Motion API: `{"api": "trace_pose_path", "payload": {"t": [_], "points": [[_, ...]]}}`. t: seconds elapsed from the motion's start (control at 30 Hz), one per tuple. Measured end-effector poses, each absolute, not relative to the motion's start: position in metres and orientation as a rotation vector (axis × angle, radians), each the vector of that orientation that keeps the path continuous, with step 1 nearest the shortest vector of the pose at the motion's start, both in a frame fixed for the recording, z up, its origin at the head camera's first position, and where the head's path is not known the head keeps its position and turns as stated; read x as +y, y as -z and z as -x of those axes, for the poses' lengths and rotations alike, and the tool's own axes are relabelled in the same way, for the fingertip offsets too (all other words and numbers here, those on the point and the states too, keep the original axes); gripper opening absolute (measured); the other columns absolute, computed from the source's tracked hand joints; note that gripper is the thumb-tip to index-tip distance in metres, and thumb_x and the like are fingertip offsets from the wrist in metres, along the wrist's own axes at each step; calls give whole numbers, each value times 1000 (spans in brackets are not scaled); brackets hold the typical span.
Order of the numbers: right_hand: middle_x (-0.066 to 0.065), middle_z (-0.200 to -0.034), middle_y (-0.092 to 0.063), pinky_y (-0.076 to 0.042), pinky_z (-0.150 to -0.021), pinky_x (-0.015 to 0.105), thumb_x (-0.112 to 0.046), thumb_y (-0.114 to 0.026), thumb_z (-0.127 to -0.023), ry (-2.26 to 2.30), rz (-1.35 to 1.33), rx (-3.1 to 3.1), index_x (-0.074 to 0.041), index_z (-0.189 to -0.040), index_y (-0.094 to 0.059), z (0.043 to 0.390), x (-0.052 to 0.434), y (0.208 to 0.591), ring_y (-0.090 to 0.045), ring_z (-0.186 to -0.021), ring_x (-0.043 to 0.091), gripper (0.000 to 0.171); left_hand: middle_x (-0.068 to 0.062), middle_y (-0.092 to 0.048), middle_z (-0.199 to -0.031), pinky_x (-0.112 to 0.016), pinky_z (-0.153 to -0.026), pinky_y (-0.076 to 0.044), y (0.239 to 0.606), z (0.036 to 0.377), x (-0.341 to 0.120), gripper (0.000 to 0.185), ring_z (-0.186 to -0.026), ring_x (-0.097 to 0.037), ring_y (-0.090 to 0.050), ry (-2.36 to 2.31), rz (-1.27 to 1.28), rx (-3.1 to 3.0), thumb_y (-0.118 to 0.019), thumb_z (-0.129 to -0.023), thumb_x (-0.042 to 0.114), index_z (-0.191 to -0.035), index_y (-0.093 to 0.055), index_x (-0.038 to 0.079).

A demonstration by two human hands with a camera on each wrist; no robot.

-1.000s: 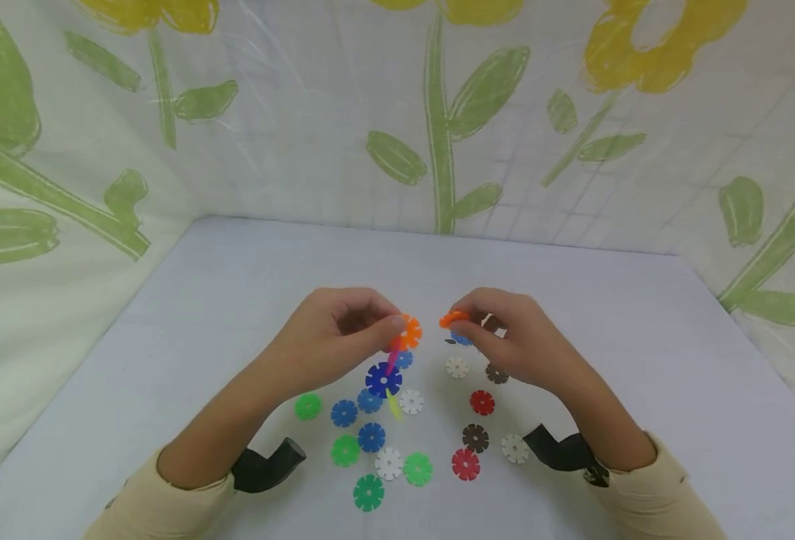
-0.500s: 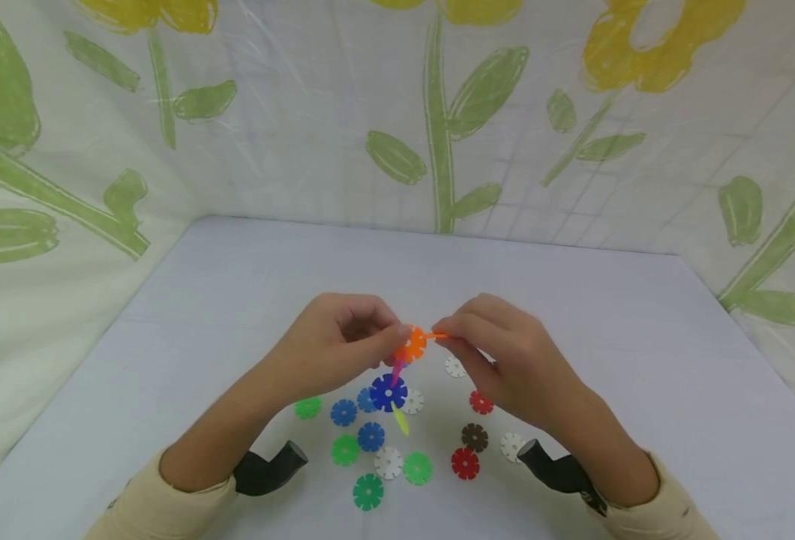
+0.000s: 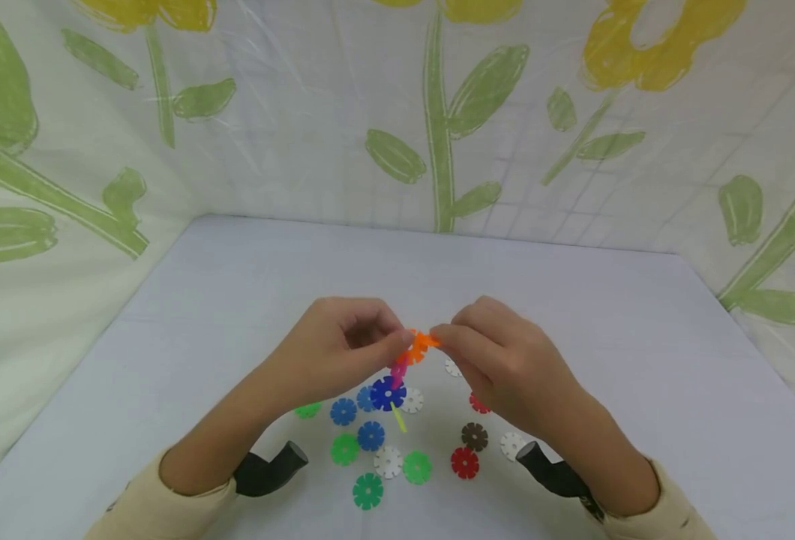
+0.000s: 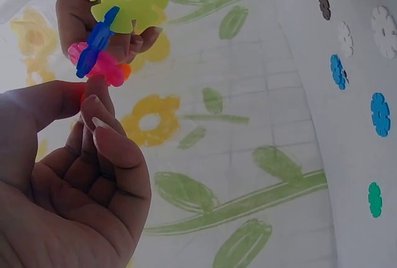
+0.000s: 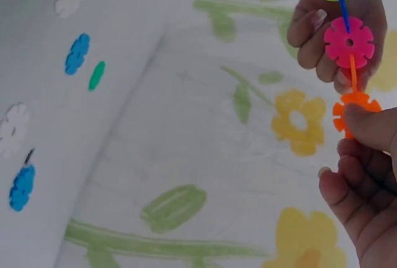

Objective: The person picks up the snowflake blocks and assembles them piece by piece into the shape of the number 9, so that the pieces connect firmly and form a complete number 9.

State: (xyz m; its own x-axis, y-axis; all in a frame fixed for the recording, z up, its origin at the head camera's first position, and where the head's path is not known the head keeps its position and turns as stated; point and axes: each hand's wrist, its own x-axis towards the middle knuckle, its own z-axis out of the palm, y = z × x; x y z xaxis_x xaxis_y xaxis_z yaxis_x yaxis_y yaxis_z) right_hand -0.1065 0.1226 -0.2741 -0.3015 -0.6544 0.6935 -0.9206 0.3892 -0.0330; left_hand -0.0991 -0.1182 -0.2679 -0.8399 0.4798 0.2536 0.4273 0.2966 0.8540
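Note:
My left hand (image 3: 333, 349) pinches an orange notched disc (image 3: 415, 351) at the top of a short chain of plastic discs. Below it hang a pink disc (image 3: 398, 370), a dark blue disc (image 3: 388, 394) and a yellow disc (image 3: 398, 418), slotted edge to edge. Between right thumb and fingers, my right hand (image 3: 505, 364) holds a second orange disc (image 5: 357, 108), whose rim meets the first one's edge. Fingers partly cover both orange discs, so how deep the slots engage cannot be told. The left wrist view shows the yellow disc (image 4: 127, 1) nearest the camera.
Loose notched discs lie on the white table (image 3: 249, 270) beneath the hands: blue (image 3: 371, 436), green (image 3: 368, 491), white (image 3: 388, 462), red (image 3: 465, 463) and brown (image 3: 475, 436). A flower-printed curtain (image 3: 303, 150) stands behind the table.
My right hand has moved left and brought its orange disc against the one in my left hand. The hanging chain has shifted slightly down and right, with its discs turning a little.

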Motion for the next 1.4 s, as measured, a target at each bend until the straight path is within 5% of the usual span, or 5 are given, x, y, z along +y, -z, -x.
{"api": "trace_pose_path", "payload": {"t": [0.2, 0.97, 1.23, 1.4], "points": [[6, -90, -64, -57, -69, 27, -22, -53, -106, -673, -1363, -1954, -1, -99, -72, 110, 124, 270, -63, -80, 19, 30, 8, -68, -77, -32, -63, -58, 264, 98, -118, 8, -68, -12, -66, -1619, -882, 2503, -69, -96, 17, -90, -71, 13], [10, -82, -63, -56, -62, 26, 1, -55, -99, -783, -1512, -1578, 4, -87, -65, 106, 107, 273, -61, -67, 22, 16, 6, -60, -66, -30, -48, -51, 264, 89, -115, 13, -51, -15, -55, -1693, -986, 2442, -68, -93, 4, -83, -69, 11], [8, -93, -67, -57, -71, 26, -7, -56, -102, -799, -1539, -1799, 2, -100, -67, 104, 117, 266, -65, -80, 20, 15, 9, -63, -72, -30, -56, -55, 259, 86, -117, 8, -57, -11, -59, -1640, -1036, 2490, -70, -94, 8, -88, -69, 13], [0, -102, -70, -57, -77, 30, 5, -73, -87, -671, -1425, -2272, -6, -109, -71, 114, 141, 263, -65, -92, 16, 25, 11, -66, -81, -30, -68, -57, 254, 90, -126, 4, -72, -7, -64, -1591, -1026, 2623, -68, -97, 13, -94, -69, 15]]}}
